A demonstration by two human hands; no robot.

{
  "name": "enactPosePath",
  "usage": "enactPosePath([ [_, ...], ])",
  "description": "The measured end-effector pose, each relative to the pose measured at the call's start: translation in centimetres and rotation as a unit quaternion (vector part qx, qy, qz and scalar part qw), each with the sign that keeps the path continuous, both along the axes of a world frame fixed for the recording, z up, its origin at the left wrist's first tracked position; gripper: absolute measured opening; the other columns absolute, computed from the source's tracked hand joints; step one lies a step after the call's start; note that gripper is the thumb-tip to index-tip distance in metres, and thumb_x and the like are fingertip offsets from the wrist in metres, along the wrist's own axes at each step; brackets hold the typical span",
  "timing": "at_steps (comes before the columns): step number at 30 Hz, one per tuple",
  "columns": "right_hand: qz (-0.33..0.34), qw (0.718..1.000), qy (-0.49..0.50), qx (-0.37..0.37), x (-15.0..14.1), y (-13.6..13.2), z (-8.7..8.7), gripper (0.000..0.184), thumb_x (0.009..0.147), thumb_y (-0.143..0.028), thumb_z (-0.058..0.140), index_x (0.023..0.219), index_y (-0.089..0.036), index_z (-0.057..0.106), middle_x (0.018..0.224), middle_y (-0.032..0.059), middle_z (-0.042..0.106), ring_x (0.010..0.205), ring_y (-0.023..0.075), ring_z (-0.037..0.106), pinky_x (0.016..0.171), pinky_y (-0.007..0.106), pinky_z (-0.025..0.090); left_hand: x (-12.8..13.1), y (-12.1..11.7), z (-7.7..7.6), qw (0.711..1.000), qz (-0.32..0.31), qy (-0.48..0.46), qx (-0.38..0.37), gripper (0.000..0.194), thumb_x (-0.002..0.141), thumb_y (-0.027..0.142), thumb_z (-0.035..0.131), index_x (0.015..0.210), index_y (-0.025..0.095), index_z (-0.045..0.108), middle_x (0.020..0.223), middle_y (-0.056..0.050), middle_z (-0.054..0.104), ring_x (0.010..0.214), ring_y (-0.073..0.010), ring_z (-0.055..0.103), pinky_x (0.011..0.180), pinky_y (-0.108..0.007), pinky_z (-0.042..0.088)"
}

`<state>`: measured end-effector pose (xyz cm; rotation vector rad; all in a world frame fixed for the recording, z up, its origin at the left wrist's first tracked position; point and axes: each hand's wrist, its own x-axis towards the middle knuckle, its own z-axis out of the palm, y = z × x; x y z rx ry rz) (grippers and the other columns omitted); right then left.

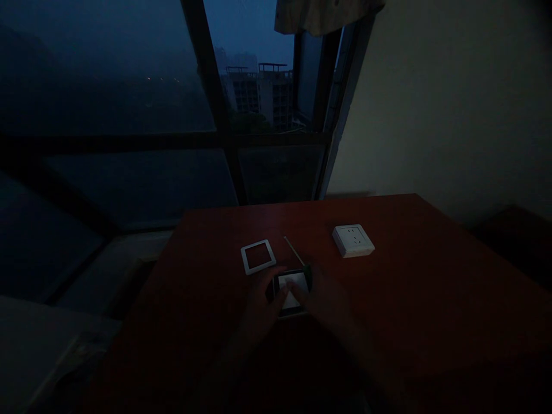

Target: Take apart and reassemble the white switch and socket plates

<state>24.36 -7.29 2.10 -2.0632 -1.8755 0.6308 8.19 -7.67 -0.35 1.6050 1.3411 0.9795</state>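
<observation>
A square wall plate [291, 292], white in the middle with a dark border, is between my hands low on the table. My left hand [261, 302] grips its left side, and my right hand [328, 296] grips the right side. Both thumbs press on the white face. It is too dark to make out details on that face. Just beyond lies a screwdriver [295, 251] with a thin pale shaft; its green handle end is partly hidden near my right fingers. A white square cover frame [245, 261] rests flat ahead of my left hand.
Farther right on the reddish-brown table [414, 264] sits a white wall socket [354, 240] on a thick box. Dark window frames [224, 123] stand behind the table's far edge. A pale wall [440, 103] rises at the right. The room is very dim.
</observation>
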Motion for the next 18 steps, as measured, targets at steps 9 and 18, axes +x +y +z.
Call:
enactPosePath([
  [9, 0.005, 1.000, -0.021, 0.003, 0.05, 0.04, -0.26, 0.049, 0.082, -0.059, 0.045, 0.108, -0.018, 0.051, 0.110, 0.0137, 0.062, 0.093, 0.0284, 0.063, 0.071, 0.034, 0.043, 0.25, 0.17, -0.12, 1.000, -0.004, 0.015, 0.004, 0.035, 0.086, 0.030, 0.055, 0.121, 0.024, 0.056, 0.129, -0.006, 0.055, 0.122, -0.0232, 0.048, 0.105, -0.041, 0.035],
  [18, -0.008, 1.000, 0.020, -0.003, 0.23, 0.33, -0.69, 0.050, 0.080, -0.060, 0.051, 0.107, -0.019, 0.051, 0.109, 0.0125, 0.063, 0.093, 0.0271, 0.063, 0.071, 0.033, 0.043, 0.15, 0.01, -0.19, 1.000, -0.007, 0.007, 0.014, 0.038, 0.086, 0.031, 0.056, 0.123, 0.024, 0.055, 0.132, -0.006, 0.054, 0.124, -0.0239, 0.047, 0.107, -0.041, 0.033],
])
